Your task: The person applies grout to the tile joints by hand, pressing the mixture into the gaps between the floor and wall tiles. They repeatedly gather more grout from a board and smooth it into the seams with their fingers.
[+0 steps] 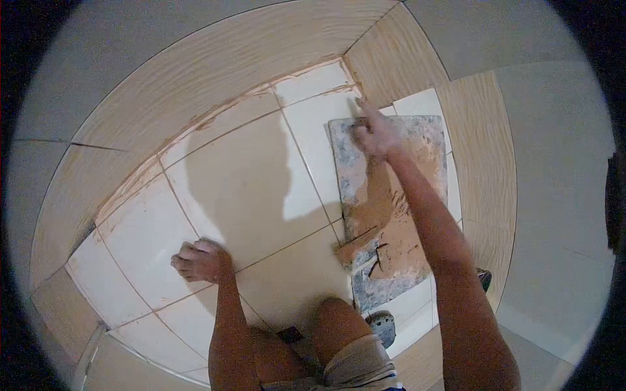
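My right hand (378, 135) reaches over the far end of a speckled board (433, 130), a finger stretched toward the grout line by the corner of the white tiles (326, 98). The other fingers are bent and blurred, and I see nothing held in them. Orange-brown paste (398, 241) is spread over the board. A flat scraper-like tool (358, 249), smeared with the paste, lies across the board's left edge. My left hand (201, 259) is a loose fist over the white floor tiles (140, 260), with nothing visible in it; its palm is hidden.
Brown grout lines run between the tiles and along the base of the wood-patterned wall tiles (222, 52). More such tiles (482, 150) border the right side. A dark shoe (381, 328) is beside the board's near end. A small dark drain-like square (290, 335) lies between my legs.
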Motion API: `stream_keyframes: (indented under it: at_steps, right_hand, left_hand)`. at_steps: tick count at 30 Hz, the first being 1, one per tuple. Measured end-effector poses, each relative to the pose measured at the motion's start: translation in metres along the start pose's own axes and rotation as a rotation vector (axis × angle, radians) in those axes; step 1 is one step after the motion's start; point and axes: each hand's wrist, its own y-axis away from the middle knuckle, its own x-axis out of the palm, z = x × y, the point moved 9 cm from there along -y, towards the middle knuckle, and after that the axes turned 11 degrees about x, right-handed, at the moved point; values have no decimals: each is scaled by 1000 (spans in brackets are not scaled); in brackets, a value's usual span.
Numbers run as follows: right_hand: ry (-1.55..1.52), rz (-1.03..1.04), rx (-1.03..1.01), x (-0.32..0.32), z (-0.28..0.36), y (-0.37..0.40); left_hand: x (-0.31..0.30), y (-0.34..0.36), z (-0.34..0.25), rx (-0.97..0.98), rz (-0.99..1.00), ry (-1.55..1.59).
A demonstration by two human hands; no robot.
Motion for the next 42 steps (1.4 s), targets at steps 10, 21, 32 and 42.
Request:
stream_keyframes:
  at_steps: [10, 21, 32, 42]
  right_hand:
    - [-123, -290, -244, 4, 22, 15]
    - [-344, -13, -179, 24, 2, 25]
    - [-287, 285, 121, -1, -18, -7]
    - [-232, 216, -87, 20, -37, -52]
  left_hand:
    - [-15, -7, -7, -33, -23, 20]
    - [-9, -1, -6, -53, 16, -13]
    - [-16, -5, -10, -27, -21, -35]
    - [-4, -3, -6, -85, 114, 41]
